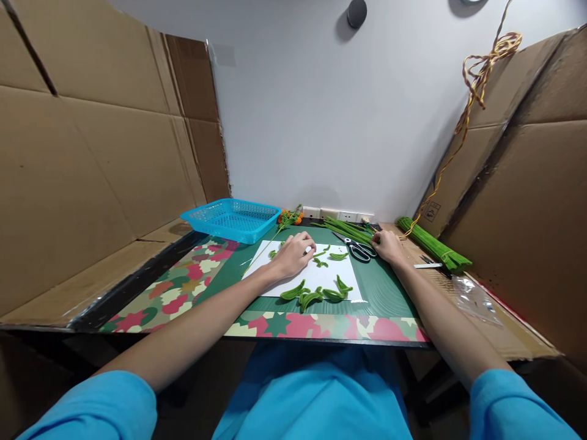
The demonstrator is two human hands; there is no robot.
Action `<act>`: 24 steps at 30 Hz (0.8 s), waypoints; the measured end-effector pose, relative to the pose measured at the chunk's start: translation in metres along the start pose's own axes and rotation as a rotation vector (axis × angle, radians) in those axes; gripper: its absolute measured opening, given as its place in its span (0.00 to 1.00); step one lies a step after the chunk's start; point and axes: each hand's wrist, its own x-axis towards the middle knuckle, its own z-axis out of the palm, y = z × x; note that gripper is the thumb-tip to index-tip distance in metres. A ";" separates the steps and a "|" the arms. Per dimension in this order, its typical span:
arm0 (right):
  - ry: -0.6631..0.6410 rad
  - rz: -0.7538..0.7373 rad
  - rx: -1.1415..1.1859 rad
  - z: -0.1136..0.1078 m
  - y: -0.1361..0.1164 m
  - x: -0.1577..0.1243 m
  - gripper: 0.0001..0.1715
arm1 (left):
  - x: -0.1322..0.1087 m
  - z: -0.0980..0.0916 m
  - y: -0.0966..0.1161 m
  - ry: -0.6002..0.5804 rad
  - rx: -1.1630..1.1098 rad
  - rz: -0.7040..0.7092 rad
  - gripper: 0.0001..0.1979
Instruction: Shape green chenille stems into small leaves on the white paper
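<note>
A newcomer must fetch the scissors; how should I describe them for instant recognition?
On the green mat, find the white sheet's far right corner. The scissors lie there, just left of the right hand. Black-handled and two-looped, they stand out from the green chenille stems just beyond.

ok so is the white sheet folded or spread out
Spread out: the white sheet lies flat on the green mat, with curled green pieces scattered over it; the left hand hides part of it.
</note>
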 end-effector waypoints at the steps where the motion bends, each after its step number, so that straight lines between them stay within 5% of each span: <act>1: 0.014 0.000 -0.004 0.000 0.000 0.000 0.08 | 0.000 0.000 0.000 0.010 -0.008 -0.006 0.16; 15: 0.322 -0.145 0.317 -0.008 -0.014 0.000 0.10 | 0.000 -0.001 0.005 0.154 -0.117 -0.063 0.19; 20: 0.163 -0.280 0.696 -0.018 -0.025 0.000 0.17 | 0.002 -0.003 0.002 0.336 -0.132 -0.122 0.30; 24: 0.049 -0.324 0.708 -0.023 -0.031 -0.003 0.21 | 0.007 -0.011 -0.003 0.444 -0.127 -0.123 0.33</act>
